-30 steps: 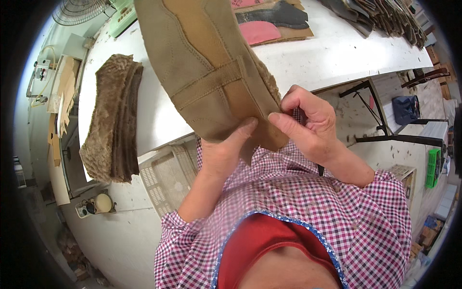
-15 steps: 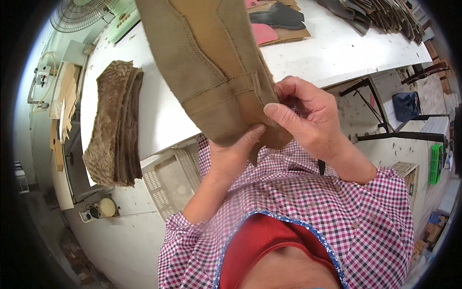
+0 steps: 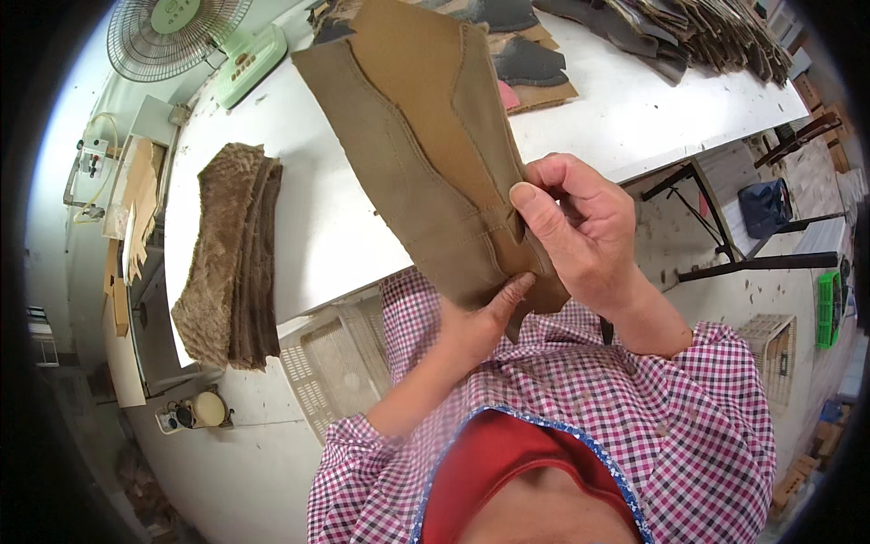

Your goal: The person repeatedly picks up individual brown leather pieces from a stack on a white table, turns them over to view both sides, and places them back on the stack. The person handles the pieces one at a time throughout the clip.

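A stitched brown boot upper (image 3: 426,154), made of olive-brown and tan pieces with seams running along it, is held up in front of me above the table's near edge. My left hand (image 3: 480,322) grips its lower end, thumb on the front and the other fingers hidden behind. At the right edge my right hand (image 3: 584,227) pinches the material between thumb and fingers. Left of it on the table lies a stack of brown fleece pieces (image 3: 231,258), plush side up.
A green fan (image 3: 249,68) stands at the table's (image 3: 308,208) far left. Dark cut pieces (image 3: 530,63) and a pile of brown pieces (image 3: 716,32) lie farther back. Beneath the near edge is a pale plastic crate (image 3: 335,358); a green basket (image 3: 827,308) is at far right.
The boot upper has come lower and farther into view, showing more of its upper end. Both hands keep their hold; the left has shifted slightly right and down. The view has shifted a little.
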The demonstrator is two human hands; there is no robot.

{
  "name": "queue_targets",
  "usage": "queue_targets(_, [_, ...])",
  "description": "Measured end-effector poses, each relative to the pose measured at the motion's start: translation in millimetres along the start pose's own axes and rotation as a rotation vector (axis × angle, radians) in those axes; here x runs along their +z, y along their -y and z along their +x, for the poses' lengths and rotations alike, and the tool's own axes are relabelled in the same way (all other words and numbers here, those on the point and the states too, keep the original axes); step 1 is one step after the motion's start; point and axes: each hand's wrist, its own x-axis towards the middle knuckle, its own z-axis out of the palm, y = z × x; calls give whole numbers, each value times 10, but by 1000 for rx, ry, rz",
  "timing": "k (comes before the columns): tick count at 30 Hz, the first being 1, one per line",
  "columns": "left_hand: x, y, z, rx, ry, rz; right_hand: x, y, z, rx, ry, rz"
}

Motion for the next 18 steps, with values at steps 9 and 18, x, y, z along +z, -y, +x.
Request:
queue_targets(9, [102, 120, -68, -73, 77, -39, -28, 106, 353, -29, -139, 288])
queue_targets(18, [-89, 272, -16, -56, -18, -48, -181, 163, 493, -125, 19, 356])
